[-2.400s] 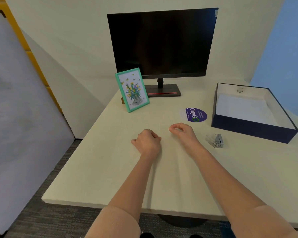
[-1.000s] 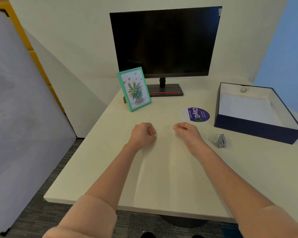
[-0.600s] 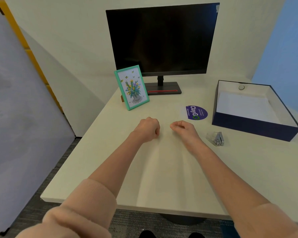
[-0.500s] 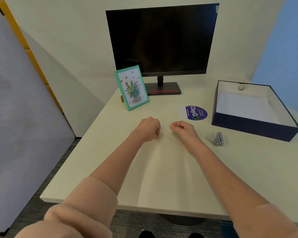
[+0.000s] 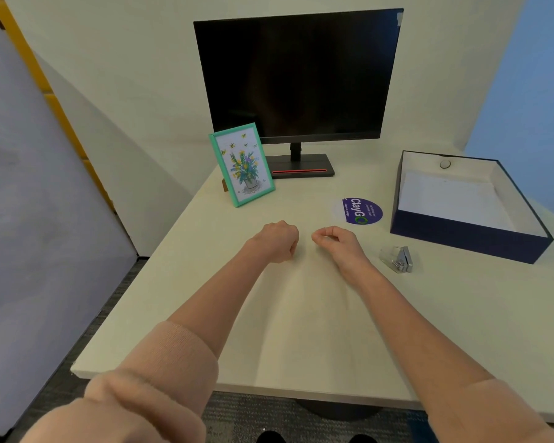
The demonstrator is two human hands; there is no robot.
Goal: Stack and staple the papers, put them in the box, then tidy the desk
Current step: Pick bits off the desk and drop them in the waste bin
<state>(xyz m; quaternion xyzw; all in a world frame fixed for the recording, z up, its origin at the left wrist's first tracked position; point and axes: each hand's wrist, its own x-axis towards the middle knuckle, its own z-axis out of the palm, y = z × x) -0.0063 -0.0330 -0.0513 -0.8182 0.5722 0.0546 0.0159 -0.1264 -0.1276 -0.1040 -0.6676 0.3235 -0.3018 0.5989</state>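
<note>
White papers (image 5: 451, 199) lie flat inside the open dark blue box (image 5: 467, 235) at the right of the desk. A small clear and silver stapler (image 5: 397, 259) sits on the desk in front of the box's left corner. My left hand (image 5: 277, 239) rests on the middle of the desk as a closed fist with nothing in it. My right hand (image 5: 335, 239) lies just to its right, fingers curled in and empty, a hand's width left of the stapler.
A black monitor (image 5: 298, 75) stands at the back, with a teal-framed flower picture (image 5: 242, 164) leaning in front of its left side. A round purple sticker (image 5: 360, 211) lies between the monitor and the box. The desk's left edge drops to grey carpet.
Both fists have stayed on the desk's middle. The left hand turned and drifted slightly left then back toward the right hand. The camera shifted a little.
</note>
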